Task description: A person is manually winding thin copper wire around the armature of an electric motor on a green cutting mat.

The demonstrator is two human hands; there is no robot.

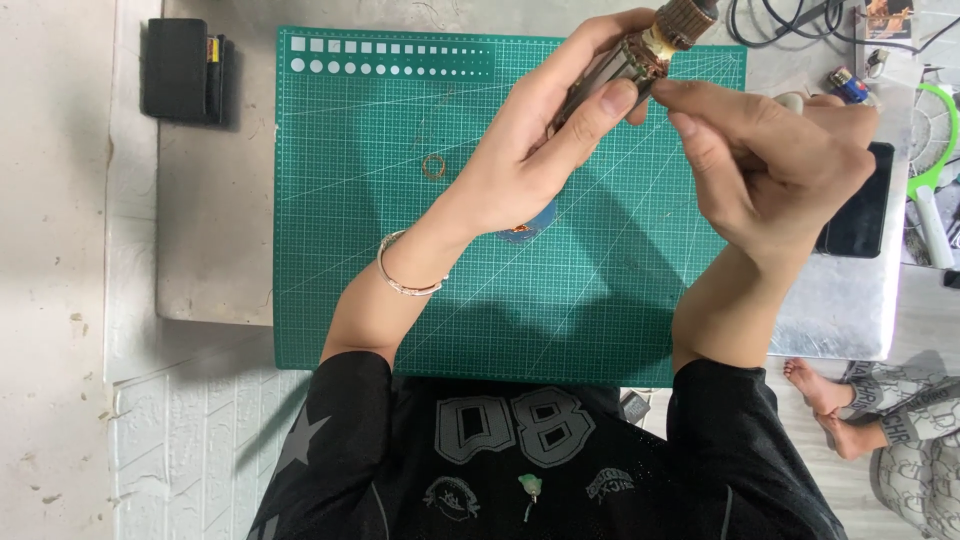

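— Rotor (650,45), is it? What sits in the hands?

— A small motor armature, it seems: a ribbed coppery end at the top, a pale collar below it, then a darker body with windings. It is held up in the air over the far edge of the green cutting mat (340,220), tilted with the coppery end toward the upper right.

— Which hand carries it?

— The left hand (545,150). Its fingers wrap round the body from behind and the thumb presses on the front, so the grip is closed on the part. A thin bracelet (405,275) circles that wrist.

— And the other?

— The right hand (775,165) comes in from the right. Its thumb and forefinger are drawn together at the part's side, just under the pale collar, touching it; whether they pinch a wire there I cannot tell. The other fingers are curled in.

— What lies on the mat?

— A small coppery ring (434,166) left of the left hand, and a bluish piece with coppery wire (525,228), half hidden under the left palm.

— Around the mat?

— It rests on a grey table (215,220). A black case (183,70) lies at the far left. A dark phone (865,215) lies by the right hand, with black cables (790,25) above and a green-and-white tool (930,190) at the right edge. Another person's bare feet (825,395) show at the lower right.
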